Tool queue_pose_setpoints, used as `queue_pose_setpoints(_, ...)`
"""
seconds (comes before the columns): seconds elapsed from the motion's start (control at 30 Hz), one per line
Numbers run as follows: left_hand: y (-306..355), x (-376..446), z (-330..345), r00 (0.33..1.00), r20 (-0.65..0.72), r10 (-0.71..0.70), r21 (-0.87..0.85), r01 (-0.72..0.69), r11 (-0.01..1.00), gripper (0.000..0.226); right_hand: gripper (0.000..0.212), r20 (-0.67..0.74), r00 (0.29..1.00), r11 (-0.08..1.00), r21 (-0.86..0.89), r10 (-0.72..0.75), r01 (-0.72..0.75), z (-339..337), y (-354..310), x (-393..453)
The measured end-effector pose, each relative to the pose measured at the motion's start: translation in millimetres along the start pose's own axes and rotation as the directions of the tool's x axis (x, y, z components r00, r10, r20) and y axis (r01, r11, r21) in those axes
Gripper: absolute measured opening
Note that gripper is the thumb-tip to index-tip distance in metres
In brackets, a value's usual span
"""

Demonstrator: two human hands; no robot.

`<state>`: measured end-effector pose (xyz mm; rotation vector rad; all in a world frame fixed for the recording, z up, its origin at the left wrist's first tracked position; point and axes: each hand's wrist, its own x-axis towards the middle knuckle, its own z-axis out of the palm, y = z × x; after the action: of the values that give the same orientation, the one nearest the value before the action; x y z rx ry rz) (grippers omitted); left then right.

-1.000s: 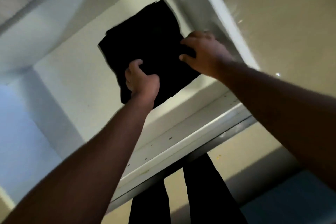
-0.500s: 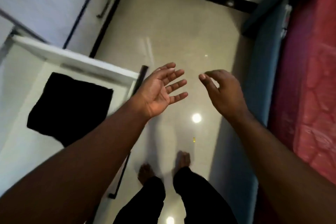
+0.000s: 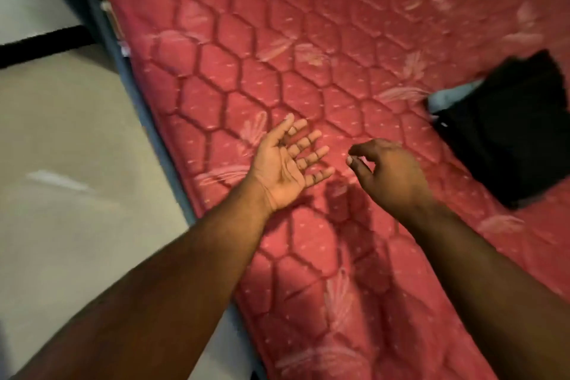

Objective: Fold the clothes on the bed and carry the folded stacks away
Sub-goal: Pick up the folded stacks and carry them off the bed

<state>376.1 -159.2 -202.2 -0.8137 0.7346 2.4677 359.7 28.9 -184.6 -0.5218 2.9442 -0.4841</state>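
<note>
From the head view, both hands hover empty over the red quilted mattress (image 3: 308, 49). The left hand (image 3: 288, 168) is turned palm up with its fingers (image 3: 311, 157) spread and nearly straight, holding nothing. The right hand (image 3: 390, 171) is back up, its fingers (image 3: 357, 168) loosely curled toward the thumb with nothing visible between them. The task's remaining clothes, a folded black stack (image 3: 505, 133) with a pale blue garment (image 3: 450, 97) peeking out along its far edge, lie on the mattress well apart from both hands, off to the right near the frame edge. The frame is blurred, so how many pieces the stack has cannot be told. The main risk I judge is a careless lift: scooping the stack with 1 hand, or gripping only its top layer, would let the lower folds and the blue piece slide out and unfold. A second risk is the reach itself; the stack sits farther across than the hands do, so dragging it over the quilted cover could ruck the folds. The tiled floor (image 3: 71, 163) looks glossy, so a hurried turn while carrying might mean a slip.
</note>
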Motion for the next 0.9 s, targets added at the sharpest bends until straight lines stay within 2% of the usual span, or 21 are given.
queue_pose_setpoints(0.1,-48.2,72.4,50.3,0.996,-0.068,-0.055,0.099,0.062,0.993,0.026,0.027,0.038,0.995,0.985,-0.149,0.089,-0.083,-20.6,90.3,4.2)
queue_pose_setpoints(0.2,-99.8,127.6,72.4,0.981,-0.159,-0.109,0.176,0.137,0.975,0.024,0.036,0.083,0.978,0.921,-0.360,0.190,-0.149,-25.5,160.1,9.2)
queue_pose_setpoints(0.3,-137.4,155.7,68.4,0.990,-0.138,-0.037,0.167,0.061,0.984,0.029,0.038,0.054,0.985,0.833,-0.542,0.164,-0.109,-11.3,208.3,18.9)
queue_pose_setpoints(0.37,-146.4,162.2,63.9,0.985,-0.173,0.000,0.136,0.024,0.990,0.033,0.052,0.017,0.981,0.781,-0.608,0.195,-0.144,-4.7,233.4,27.3)
queue_pose_setpoints(0.47,-145.3,167.6,57.2,0.982,-0.190,0.001,0.135,0.025,0.990,0.031,0.080,0.037,0.948,0.782,-0.576,0.315,-0.238,5.7,264.5,43.9)
queue_pose_setpoints(0.53,-144.8,175.3,54.2,0.975,-0.221,0.001,0.148,0.032,0.988,0.030,0.089,0.030,0.935,0.811,-0.507,0.354,-0.291,18.0,281.9,52.2)
queue_pose_setpoints(0.6,-147.5,181.3,50.5,0.969,-0.249,0.002,0.171,0.042,0.984,0.029,0.087,0.000,0.944,0.835,-0.466,0.329,-0.291,28.2,293.6,54.4)
queue_pose_setpoints(0.73,-148.5,188.2,40.5,0.963,-0.269,0.003,0.159,0.041,0.986,0.028,0.086,0.010,0.973,0.854,-0.481,0.229,-0.196,19.6,307.1,61.6)
queue_pose_setpoints(0.9,-143.3,186.1,39.4,0.971,-0.238,0.003,0.166,0.038,0.985,0.038,0.083,0.026,0.961,0.938,-0.226,0.275,-0.262,-50.1,283.3,78.5)
